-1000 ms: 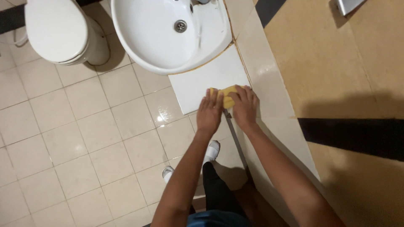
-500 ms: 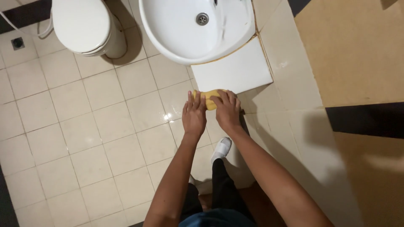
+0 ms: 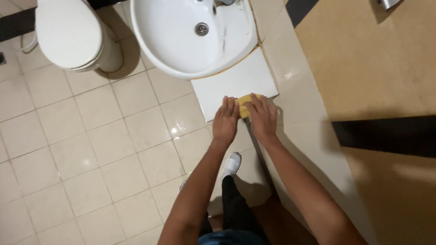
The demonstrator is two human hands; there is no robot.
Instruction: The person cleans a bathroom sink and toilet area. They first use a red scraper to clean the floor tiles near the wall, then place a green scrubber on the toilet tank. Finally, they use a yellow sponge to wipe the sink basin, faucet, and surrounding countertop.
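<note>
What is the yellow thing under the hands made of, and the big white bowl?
The yellow pad looks like soft sponge or cloth: dull and matte, pressed under both hands; which one, I cannot tell. The sink looks like glazed ceramic: smooth, white and glossy, with a metal drain.

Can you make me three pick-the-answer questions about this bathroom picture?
1. Where is the yellow sponge?
A. in the sink
B. on the white counter slab
C. on the toilet

2. What colour is the toilet lid?
A. white
B. blue
C. black

3. How is the toilet lid?
A. up
B. missing
C. shut

Answers:
1 B, the left hand and right hand press the sponge on the white counter slab below the sink.
2 A, it looks plain white.
3 C, it lies flat over the bowl.
</note>
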